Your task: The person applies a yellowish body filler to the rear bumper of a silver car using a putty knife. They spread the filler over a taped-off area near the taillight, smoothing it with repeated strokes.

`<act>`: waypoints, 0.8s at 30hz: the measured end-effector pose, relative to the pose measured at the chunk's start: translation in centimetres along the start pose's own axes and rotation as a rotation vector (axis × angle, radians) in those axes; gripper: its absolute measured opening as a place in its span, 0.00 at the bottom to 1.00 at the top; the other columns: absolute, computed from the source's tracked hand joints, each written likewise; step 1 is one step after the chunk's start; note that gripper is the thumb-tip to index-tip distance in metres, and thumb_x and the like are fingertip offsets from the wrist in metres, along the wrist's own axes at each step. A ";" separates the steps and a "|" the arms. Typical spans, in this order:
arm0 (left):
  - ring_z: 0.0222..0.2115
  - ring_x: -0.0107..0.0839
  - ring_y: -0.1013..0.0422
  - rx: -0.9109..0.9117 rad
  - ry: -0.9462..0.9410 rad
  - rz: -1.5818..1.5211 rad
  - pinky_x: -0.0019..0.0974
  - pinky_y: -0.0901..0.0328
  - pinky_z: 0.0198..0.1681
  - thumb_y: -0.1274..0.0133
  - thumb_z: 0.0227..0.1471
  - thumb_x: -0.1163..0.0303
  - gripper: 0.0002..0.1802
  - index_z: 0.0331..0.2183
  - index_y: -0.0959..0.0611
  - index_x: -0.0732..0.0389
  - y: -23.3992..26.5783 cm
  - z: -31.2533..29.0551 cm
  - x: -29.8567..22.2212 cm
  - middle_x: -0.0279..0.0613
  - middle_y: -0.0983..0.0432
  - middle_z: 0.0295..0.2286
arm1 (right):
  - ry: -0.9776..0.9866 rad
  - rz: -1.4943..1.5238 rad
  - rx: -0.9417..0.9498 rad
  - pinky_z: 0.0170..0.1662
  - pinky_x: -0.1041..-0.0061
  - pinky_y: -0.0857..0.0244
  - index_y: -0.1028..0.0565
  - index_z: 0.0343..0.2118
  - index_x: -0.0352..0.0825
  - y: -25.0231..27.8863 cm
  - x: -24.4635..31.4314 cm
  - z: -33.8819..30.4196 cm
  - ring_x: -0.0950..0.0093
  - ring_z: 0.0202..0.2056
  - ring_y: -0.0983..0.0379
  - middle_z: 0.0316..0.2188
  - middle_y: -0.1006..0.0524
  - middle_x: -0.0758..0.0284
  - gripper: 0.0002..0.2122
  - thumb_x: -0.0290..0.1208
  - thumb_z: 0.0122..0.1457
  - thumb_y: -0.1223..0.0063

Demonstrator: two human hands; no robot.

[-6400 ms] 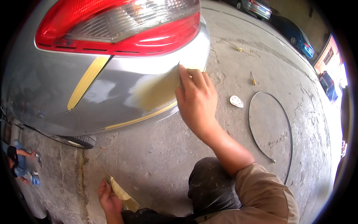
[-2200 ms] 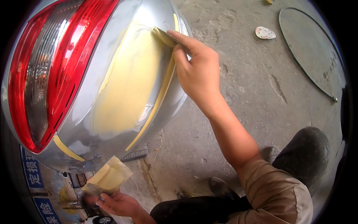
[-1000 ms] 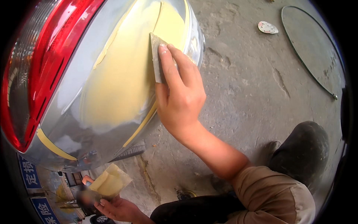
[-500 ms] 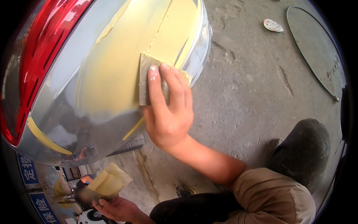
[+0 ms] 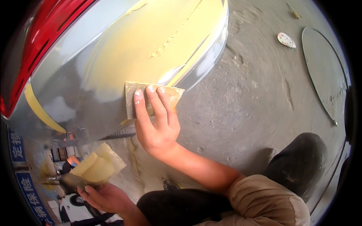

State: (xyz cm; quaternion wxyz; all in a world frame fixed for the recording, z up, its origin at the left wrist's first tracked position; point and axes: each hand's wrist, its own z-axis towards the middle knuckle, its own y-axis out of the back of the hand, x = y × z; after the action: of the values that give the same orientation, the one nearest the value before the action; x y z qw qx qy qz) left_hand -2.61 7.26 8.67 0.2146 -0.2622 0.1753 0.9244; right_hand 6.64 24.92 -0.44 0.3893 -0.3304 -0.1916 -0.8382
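Observation:
My right hand (image 5: 156,120) presses a flat tan spreader (image 5: 132,98) against the lower edge of a silver car bumper (image 5: 71,94). A wide patch of pale yellow filler (image 5: 151,41) covers the bumper above the spreader. My left hand (image 5: 103,196), low at the left, holds a board with a lump of yellow filler (image 5: 96,167) on it. A red tail light (image 5: 45,41) curves along the bumper's upper left.
Grey concrete floor (image 5: 241,109) spreads to the right. A round white sanding disc (image 5: 286,39) lies at the far right top, beside a large thin wire hoop (image 5: 320,86). My dark trouser knee (image 5: 298,162) is at the lower right.
My right hand has dragged the spreader down the bumper from its upper edge to its lower edge, smoothing the yellow filler. My left hand has kept the filler board low at the left.

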 end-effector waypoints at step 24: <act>0.47 0.36 0.30 0.251 0.586 -0.646 0.39 0.36 0.52 0.57 0.60 0.76 0.20 0.53 0.36 0.70 -9.3 -2.1 -3.9 0.52 0.29 0.47 | -0.343 1.728 0.829 0.60 0.50 0.47 0.25 0.48 0.32 11.8 -5.0 8.5 0.52 0.57 0.36 0.49 0.26 0.51 0.16 0.32 0.59 0.46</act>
State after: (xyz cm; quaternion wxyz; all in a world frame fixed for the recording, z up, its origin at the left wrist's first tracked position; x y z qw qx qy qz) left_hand 5.81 13.05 7.23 0.4633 -0.5259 0.2484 0.6686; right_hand 21.70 25.09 2.85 0.9225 -0.3114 -0.2171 -0.0704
